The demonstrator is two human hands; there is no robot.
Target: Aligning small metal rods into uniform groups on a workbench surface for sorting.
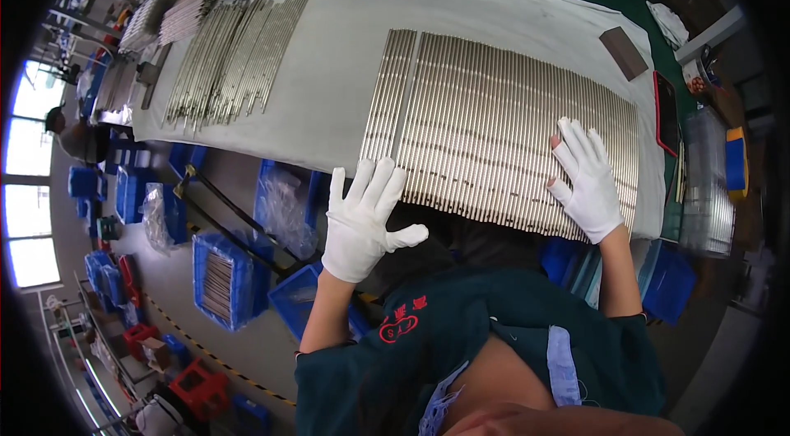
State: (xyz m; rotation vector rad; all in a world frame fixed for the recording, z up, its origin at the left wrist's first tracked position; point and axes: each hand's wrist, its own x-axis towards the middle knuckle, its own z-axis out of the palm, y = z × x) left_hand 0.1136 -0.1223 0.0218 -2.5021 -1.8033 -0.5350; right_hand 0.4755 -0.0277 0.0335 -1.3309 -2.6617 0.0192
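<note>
A wide row of thin silvery metal rods lies side by side on the cloth-covered table, close to its near edge. Left of a narrow gap, a smaller group of the same rods lies parallel to it. My left hand, in a white glove, has its fingers spread with the tips at the near ends of the smaller group. My right hand, gloved too but with some fingertips bare, rests flat on the right part of the wide row. Neither hand grips anything.
A looser pile of rods lies at the table's left. At the right are a brown block, a red-edged phone-like device and yellow-and-blue tape rolls. Blue bins stand on the floor at lower left. Pale cloth covers the table.
</note>
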